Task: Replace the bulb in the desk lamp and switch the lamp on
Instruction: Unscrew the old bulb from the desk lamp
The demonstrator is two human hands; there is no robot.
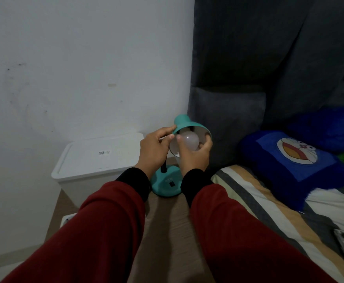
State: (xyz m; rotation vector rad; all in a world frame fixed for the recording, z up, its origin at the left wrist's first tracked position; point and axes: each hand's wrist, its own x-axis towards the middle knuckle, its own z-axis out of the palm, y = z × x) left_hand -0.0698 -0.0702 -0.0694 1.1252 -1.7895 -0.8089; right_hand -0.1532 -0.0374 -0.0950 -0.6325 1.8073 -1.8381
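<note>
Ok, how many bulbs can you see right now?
1: the bulb, in the right hand inside the lamp shade, which the left hand steadies. Any spare is out of view.

Teal lamp (184,124), white bulb (189,140), striped sheet (259,201)

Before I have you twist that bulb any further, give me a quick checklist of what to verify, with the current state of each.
1. Left hand steadies the lamp shade: ok, fingers on its rim.
2. Right hand grips the bulb: ok.
3. Bulb seated in socket: cannot tell, the shade hides it.
4. Lamp base flat on the table: ok.
5. Bulb dark: ok, no glow.
6. Switch position on base: cannot tell.
</note>
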